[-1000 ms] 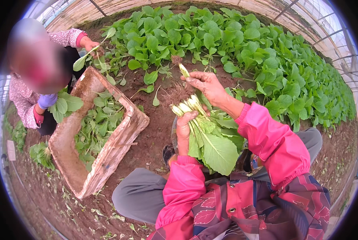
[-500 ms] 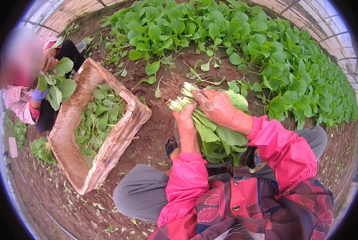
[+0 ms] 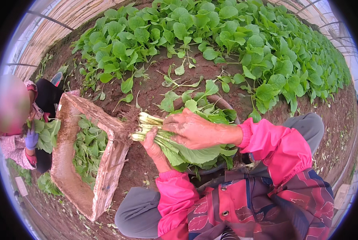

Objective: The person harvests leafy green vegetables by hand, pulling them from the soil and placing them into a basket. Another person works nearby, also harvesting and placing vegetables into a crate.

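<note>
A bunch of leafy greens [image 3: 197, 154] lies across my hands, its pale stems and muddy roots pointing left toward the box. From below, my left hand [image 3: 157, 152] is closed round the stems, the thumb near their cut-white bases. My right hand [image 3: 203, 130] presses over the top of the same bunch, its fingers curled onto the stems; its fingertips are partly hidden. Under the bunch stands a round dark basin [image 3: 225, 105] with more loose greens in it, between my knees.
A worn foam box [image 3: 73, 182] holding cut greens stands at the left. Beyond it a co-worker's gloved hand [image 3: 31, 139] holds greens. Rows of growing greens [image 3: 227, 32] fill the far side and right. Scattered leaves lie on the brown soil [image 3: 119, 90].
Both hands and the bunch have shifted left, closer to the foam box. More of the basin shows now. The whole view has turned somewhat, and the co-worker's greens have lowered toward the box.
</note>
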Demonstrator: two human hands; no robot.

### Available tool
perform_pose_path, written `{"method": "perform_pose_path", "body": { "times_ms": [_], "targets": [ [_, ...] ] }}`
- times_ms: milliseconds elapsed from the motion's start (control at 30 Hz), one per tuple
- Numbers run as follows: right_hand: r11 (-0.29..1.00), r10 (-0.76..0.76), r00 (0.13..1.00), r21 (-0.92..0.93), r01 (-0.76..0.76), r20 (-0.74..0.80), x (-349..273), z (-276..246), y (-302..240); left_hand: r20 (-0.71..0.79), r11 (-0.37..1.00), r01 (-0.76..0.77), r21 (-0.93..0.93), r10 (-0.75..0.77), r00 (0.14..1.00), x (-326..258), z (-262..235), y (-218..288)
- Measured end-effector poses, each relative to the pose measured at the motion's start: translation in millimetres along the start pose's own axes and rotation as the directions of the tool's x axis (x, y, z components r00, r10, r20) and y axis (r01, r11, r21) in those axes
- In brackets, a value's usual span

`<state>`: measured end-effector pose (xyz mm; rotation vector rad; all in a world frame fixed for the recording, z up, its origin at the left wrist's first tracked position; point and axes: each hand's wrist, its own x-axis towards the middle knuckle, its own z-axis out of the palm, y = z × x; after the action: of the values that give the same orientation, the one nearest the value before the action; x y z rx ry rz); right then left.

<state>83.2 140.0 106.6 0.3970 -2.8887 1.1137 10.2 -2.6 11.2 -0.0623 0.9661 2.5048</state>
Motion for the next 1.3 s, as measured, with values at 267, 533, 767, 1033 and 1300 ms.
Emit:
{"method": "perform_pose_path", "body": {
  "times_ms": [267,533,767,1033,1300],
  "targets": [
    [0.908,0.414,0.908,0.099,-0.407,-0.058,13,-51,234,0.082,0.974,-0.181,-0.137,0.193,0.978,15,2,33],
    [0.824,0.548,0.783,-0.352,-0.445,0.293,-11,44,344,0.079,0.969,-0.245,0.023,0.242,0.967,38,-13,25],
    [0.851,0.501,0.853,-0.265,-0.453,0.148,-68,36,360,0.034,0.969,-0.231,0.084,0.229,0.973,41,-2,14],
    [0.745,0.591,0.806,-0.387,-0.543,0.008,-129,80,312,0.031,0.978,-0.204,0.037,0.202,0.979,37,13,8],
    [0.217,0.931,0.366,0.795,-0.567,0.007,-122,71,337,0.044,0.978,-0.198,0.063,0.196,0.980,28,14,12]
  ]
}}
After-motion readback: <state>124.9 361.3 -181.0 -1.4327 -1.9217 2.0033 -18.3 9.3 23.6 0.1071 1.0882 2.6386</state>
